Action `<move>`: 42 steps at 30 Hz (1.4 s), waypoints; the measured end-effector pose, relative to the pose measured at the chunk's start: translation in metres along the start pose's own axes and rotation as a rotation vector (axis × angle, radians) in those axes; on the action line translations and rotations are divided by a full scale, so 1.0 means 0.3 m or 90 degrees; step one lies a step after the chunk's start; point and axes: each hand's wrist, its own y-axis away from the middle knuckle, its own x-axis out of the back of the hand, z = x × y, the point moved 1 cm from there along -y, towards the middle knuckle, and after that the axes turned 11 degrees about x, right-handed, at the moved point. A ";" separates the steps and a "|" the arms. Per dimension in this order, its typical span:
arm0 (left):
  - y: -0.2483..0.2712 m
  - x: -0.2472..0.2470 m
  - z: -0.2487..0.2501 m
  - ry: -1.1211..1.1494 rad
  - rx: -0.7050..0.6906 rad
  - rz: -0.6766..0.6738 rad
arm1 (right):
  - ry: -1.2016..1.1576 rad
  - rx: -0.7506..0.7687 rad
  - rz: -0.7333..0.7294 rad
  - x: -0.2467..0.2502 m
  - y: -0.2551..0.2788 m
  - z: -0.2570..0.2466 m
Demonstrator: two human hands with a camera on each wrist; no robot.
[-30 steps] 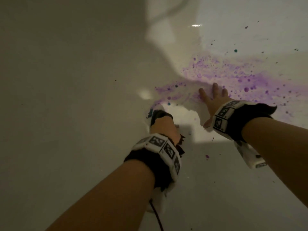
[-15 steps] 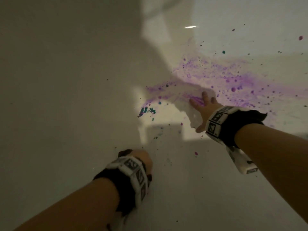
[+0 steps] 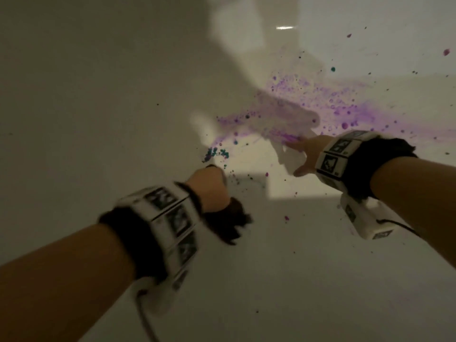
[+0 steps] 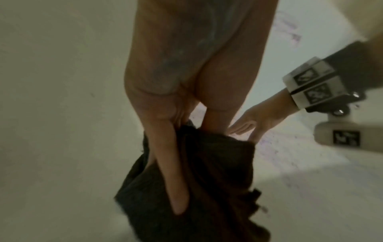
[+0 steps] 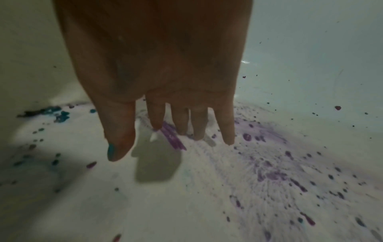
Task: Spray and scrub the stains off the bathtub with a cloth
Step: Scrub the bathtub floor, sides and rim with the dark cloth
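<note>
The white bathtub (image 3: 98, 119) carries a broad purple stain (image 3: 328, 112) and a small teal stain (image 3: 217, 153). My left hand (image 3: 212, 183) grips a dark crumpled cloth (image 3: 229, 223) just short of the teal stain; the left wrist view shows the fingers (image 4: 172, 163) curled round the cloth (image 4: 207, 188). My right hand (image 3: 302, 154) lies open on the tub floor with spread fingers. In the right wrist view its fingertips (image 5: 180, 129) touch a purple streak (image 5: 174, 139). No spray bottle is in view.
Small purple and teal specks (image 3: 286, 217) dot the tub floor between my hands. More teal blotches (image 5: 56, 113) lie left of my right hand. The tub's left side is in shadow; a lit patch (image 3: 246, 164) falls between the hands.
My left hand with the cloth drew back toward me, then came forward again near the teal stain. My right hand slid slightly left across the purple stain.
</note>
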 end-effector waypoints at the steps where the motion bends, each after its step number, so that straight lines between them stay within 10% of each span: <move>1: -0.013 -0.007 -0.067 -0.068 0.026 0.015 | 0.024 -0.004 -0.022 -0.006 -0.004 0.005; 8: -0.045 -0.086 -0.251 -0.221 0.194 -0.046 | -0.055 0.000 -0.022 -0.069 -0.020 -0.006; 16: -0.007 -0.134 0.040 0.078 -0.023 -0.032 | -0.025 -0.011 -0.046 -0.060 0.004 -0.032; 21: 0.016 -0.140 0.017 0.148 -0.076 -0.024 | -0.169 0.040 0.106 0.004 0.067 -0.147; 26: 0.043 -0.138 -0.067 0.535 -0.114 0.041 | -0.407 0.153 0.019 0.015 0.123 -0.308; 32: 0.089 0.008 -0.094 0.924 -0.182 -0.177 | -0.630 0.206 0.150 0.088 0.149 -0.363; 39: 0.094 0.106 -0.285 0.751 -0.217 -0.430 | -0.672 0.236 0.122 0.137 0.248 -0.346; 42: 0.058 0.125 -0.369 0.547 -0.129 -0.381 | -0.490 0.342 -0.043 0.124 0.338 -0.346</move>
